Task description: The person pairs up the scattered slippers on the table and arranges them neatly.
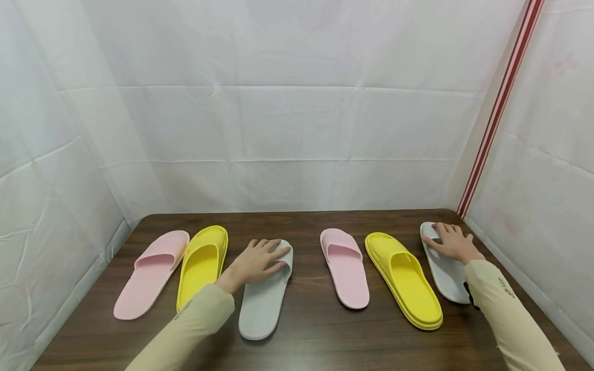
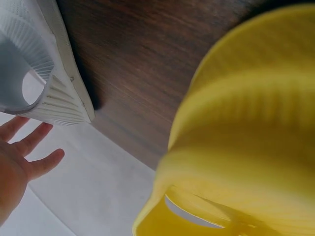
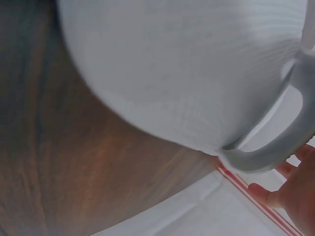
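Note:
My left hand (image 1: 256, 260) lies over the strap of a light grey slipper (image 1: 262, 312) left of the middle, fingers spread. In the left wrist view, that hand's fingertips (image 2: 40, 130) are right at the strap of the grey slipper (image 2: 61, 96). Over at the far right, my right hand (image 1: 454, 242) rests on the strap of the other grey slipper (image 1: 447, 281), fingers fanned out. The right wrist view shows this grey slipper (image 3: 187, 73) large, with the right hand (image 3: 298, 191) beside its strap. Both hands partly hide the straps. Each slipper's toe points away from me.
On the dark wooden table (image 1: 315, 340), a pink slipper (image 1: 144, 288) and a yellow slipper (image 1: 197, 270) lie left of my left hand. Between the hands are another pink slipper (image 1: 348, 275) and another yellow slipper (image 1: 417, 293). White sheeting (image 1: 297, 123) surrounds the table.

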A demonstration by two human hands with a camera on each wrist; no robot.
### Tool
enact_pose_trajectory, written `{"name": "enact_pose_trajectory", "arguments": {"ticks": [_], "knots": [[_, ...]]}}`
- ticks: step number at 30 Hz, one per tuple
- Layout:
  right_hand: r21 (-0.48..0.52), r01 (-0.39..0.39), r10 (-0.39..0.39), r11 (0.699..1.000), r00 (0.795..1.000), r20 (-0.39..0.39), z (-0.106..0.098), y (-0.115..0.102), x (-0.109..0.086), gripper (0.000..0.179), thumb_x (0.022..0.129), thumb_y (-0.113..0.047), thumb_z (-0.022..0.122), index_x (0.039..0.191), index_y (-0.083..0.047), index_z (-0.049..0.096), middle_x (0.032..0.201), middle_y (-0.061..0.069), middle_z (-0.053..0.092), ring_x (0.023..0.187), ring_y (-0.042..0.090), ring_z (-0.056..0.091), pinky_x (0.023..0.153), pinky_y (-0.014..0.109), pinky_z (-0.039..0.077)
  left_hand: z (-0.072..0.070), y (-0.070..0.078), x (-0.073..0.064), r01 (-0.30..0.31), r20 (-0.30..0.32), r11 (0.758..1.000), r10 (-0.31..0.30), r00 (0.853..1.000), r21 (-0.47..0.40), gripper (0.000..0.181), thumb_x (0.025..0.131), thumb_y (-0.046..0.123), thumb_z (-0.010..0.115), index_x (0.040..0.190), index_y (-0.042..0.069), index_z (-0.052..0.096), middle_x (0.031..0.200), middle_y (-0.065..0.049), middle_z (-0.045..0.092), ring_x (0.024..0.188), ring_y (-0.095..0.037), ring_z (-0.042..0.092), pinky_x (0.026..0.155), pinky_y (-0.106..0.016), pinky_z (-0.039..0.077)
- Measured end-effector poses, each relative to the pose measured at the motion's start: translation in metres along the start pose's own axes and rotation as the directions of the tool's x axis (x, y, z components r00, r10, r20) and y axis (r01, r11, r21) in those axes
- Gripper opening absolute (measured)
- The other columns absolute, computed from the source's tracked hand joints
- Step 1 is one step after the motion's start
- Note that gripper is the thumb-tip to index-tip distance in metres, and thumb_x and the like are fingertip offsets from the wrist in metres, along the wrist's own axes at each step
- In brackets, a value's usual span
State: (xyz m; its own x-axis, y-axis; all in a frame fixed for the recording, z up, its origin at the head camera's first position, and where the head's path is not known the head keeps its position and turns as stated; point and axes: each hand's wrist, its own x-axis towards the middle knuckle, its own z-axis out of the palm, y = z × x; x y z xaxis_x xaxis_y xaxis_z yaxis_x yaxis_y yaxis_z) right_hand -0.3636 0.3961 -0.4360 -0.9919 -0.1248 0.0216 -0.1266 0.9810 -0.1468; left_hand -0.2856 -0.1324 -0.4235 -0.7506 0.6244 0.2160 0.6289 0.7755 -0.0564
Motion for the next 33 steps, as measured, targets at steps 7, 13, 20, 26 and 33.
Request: {"name": "enact_pose_trajectory", "arguments": {"ticks": [7,13,20,26,33], "knots": [[-0.018,0.020,-0.021,1.000,0.999,-0.040,0.003,0.005,-0.002,0.078,0.082,-0.066,0.039,0.130,-0.005,0.034,0.133,0.028,0.031,0.117,0.053,0.023,0.079,0.075,0.017,0.001,-0.002,0.000,-0.011,-0.013,1.000,0.011,1.000,0.019,0.043,0.093,0.042,0.039,0.132,0.026,0.044,0.132,-0.010,0.046,0.113,-0.030,0.048,0.091,-0.049,0.036],[-0.042,0.029,-0.032,0.999,0.998,-0.062,0.005,0.008,-0.002,0.077,0.080,-0.067,0.040,0.128,-0.007,0.036,0.132,0.025,0.033,0.116,0.051,0.028,0.078,0.076,0.018,0.001,-0.003,0.000,-0.008,-0.008,1.000,0.008,1.000,0.016,0.043,0.093,0.042,0.039,0.132,0.026,0.044,0.132,-0.010,0.046,0.114,-0.030,0.048,0.091,-0.049,0.036],[-0.070,0.040,-0.046,0.997,0.995,-0.089,0.004,0.009,-0.006,0.079,0.078,-0.068,0.043,0.126,-0.005,0.037,0.129,0.024,0.035,0.112,0.049,0.035,0.075,0.075,0.021,0.001,-0.002,-0.001,-0.004,-0.002,1.000,0.004,1.000,0.010,0.043,0.093,0.043,0.039,0.132,0.027,0.044,0.133,-0.010,0.045,0.114,-0.029,0.047,0.091,-0.050,0.035],[-0.094,0.058,-0.069,0.994,0.990,-0.123,-0.002,0.009,-0.012,0.079,0.077,-0.067,0.046,0.124,-0.005,0.038,0.125,0.022,0.038,0.110,0.047,0.037,0.074,0.076,0.021,0.002,-0.003,-0.001,-0.001,0.001,1.000,0.001,1.000,0.006,0.042,0.093,0.043,0.039,0.131,0.027,0.045,0.133,-0.010,0.045,0.115,-0.029,0.047,0.092,-0.050,0.035],[-0.140,0.097,-0.121,0.985,0.977,-0.177,-0.013,0.009,-0.015,0.072,0.075,-0.067,0.050,0.118,-0.010,0.043,0.118,0.018,0.044,0.103,0.041,0.042,0.069,0.070,0.027,0.001,-0.001,-0.002,0.002,-0.013,1.000,-0.002,1.000,-0.003,0.042,0.092,0.042,0.040,0.130,0.027,0.046,0.132,-0.010,0.047,0.114,-0.030,0.048,0.092,-0.051,0.035]]}}
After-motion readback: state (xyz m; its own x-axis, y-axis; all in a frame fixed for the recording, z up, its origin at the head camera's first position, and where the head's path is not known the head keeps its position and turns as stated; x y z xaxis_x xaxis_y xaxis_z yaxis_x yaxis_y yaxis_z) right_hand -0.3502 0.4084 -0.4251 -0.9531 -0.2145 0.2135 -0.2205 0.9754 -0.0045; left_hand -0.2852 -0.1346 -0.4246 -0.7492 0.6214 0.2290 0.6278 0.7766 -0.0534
